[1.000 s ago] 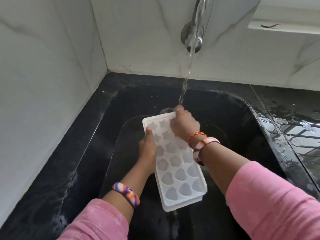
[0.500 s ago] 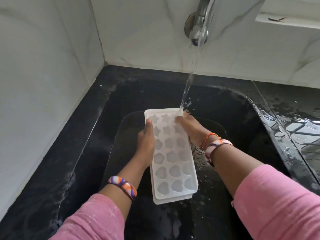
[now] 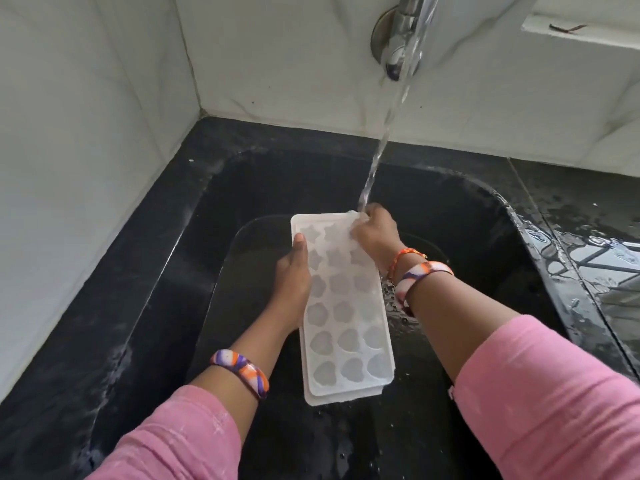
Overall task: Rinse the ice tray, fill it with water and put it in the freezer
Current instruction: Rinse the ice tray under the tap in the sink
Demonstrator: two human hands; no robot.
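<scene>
A white ice tray [image 3: 346, 317] with star and heart shaped cells is held over the black sink [image 3: 512, 216], its long side running away from me. My left hand [image 3: 292, 278] grips its left edge, thumb on top. My right hand [image 3: 375, 233] rests on the far right corner, fingers pressed on the cells there. Water [image 3: 377, 157] runs from the metal tap [image 3: 398, 39] and lands on that corner and on my right fingers. A second white layer shows under the tray's near end.
A clear rectangular container [image 3: 249, 244] lies in the sink under the tray. White marble tiles form the back and left walls [image 3: 86, 140]. The black counter [image 3: 595, 244] on the right is wet.
My right hand has slid back up from the tray's right side onto its far right corner under the stream. The left hand keeps its grip on the left edge.
</scene>
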